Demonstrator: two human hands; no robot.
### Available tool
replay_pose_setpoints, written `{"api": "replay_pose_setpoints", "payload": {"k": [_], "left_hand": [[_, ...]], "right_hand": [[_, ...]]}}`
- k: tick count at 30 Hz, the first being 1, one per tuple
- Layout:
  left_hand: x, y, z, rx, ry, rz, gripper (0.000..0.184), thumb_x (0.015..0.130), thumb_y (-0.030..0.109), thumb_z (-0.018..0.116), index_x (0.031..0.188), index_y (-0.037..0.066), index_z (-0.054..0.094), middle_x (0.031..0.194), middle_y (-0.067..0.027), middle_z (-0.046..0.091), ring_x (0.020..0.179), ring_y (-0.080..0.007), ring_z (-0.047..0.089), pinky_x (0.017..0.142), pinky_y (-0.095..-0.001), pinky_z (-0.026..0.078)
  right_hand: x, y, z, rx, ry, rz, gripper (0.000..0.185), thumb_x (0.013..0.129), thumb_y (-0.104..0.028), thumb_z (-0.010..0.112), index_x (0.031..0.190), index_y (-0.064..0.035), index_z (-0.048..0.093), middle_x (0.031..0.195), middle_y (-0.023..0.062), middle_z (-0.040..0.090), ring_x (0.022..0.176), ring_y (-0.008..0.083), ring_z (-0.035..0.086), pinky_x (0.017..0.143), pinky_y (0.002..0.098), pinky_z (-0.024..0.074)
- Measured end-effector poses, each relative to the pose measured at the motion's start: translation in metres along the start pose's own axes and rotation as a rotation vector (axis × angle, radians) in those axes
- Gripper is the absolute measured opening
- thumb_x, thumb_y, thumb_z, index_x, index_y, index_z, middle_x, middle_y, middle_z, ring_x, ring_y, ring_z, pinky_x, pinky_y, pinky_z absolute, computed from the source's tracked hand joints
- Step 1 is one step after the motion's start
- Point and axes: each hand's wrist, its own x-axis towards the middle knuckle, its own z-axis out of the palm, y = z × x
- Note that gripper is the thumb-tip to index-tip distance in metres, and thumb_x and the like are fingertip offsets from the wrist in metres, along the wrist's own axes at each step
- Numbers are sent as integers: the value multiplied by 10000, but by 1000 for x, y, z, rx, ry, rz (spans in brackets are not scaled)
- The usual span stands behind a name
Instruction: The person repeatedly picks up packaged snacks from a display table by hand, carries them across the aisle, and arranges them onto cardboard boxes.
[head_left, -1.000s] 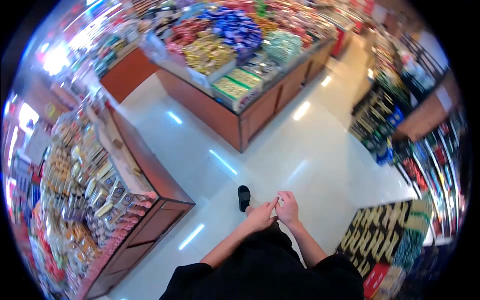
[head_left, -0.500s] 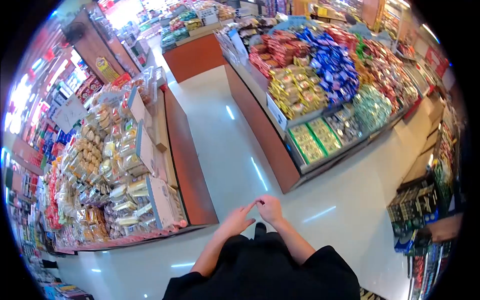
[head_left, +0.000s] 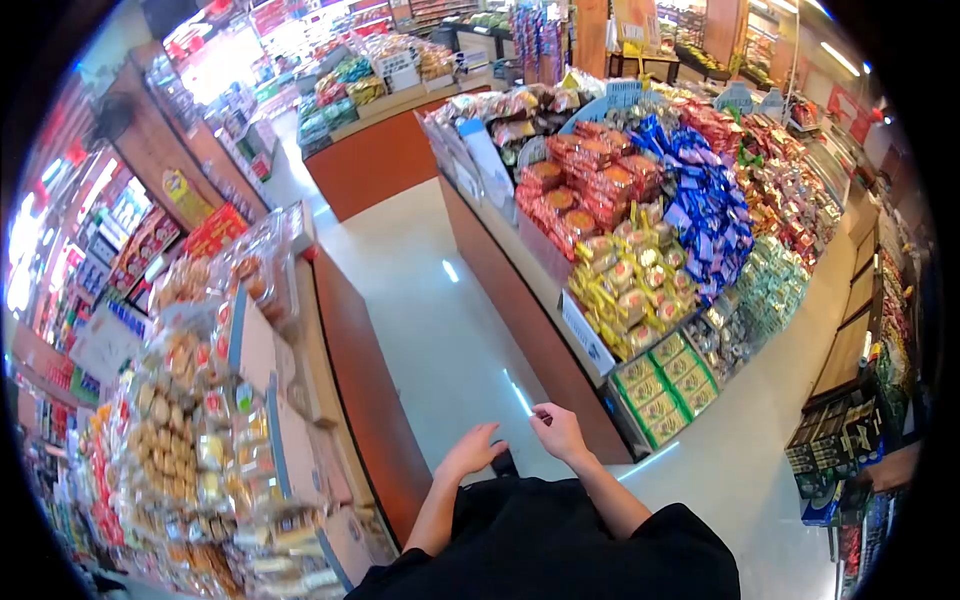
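Observation:
My left hand is held out in front of my body over the floor, fingers extended and thumb apart, with nothing in it. To its right is my right hand, its fingers curled in and no object showing in them. The hands are apart and touch no goods. Nearest the right hand is the corner of a display stand with green-edged boxes and yellow-wrapped packets. On the left, a stand carries clear-bagged snacks behind white price cards.
A pale glossy aisle floor runs ahead between two brown-sided stands. Blue-wrapped sweets and red packets are heaped on the right stand. Another stand is farther ahead. Dark boxes line the far right.
My hands have come apart from touching at the fingertips. The view has moved forward, so the stands on both sides appear closer.

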Motion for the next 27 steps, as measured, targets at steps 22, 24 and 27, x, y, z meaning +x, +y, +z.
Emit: {"api": "replay_pose_setpoints", "payload": {"k": [22, 24, 27], "left_hand": [[359, 81, -227, 19, 125, 434, 617, 881, 220, 672, 1385, 1, 394, 1349, -226, 471, 1215, -368, 504, 1017, -420, 427], [380, 92, -242, 96, 204, 526, 599, 870, 175, 677, 1373, -1, 404, 1325, -213, 492, 1183, -339, 536, 991, -413, 446], [409, 112, -259, -20, 207, 549, 548, 866, 130, 675, 1341, -5, 437, 1293, -197, 516, 1167, -304, 550, 962, -399, 464]], "right_hand": [[405, -141, -72, -50, 618, -218, 387, 832, -97, 675, 1198, -7, 585, 1099, 218, 594, 1032, 371, 580, 854, 405, 487], [423, -138, -70, -151, 683, -269, 393, 827, -97, 684, 1199, -14, 591, 1038, 198, 586, 941, 356, 586, 813, 406, 490], [436, -147, -70, -186, 721, -195, 328, 824, -61, 671, 1147, -27, 623, 974, 172, 552, 878, 334, 576, 762, 397, 487]]}}
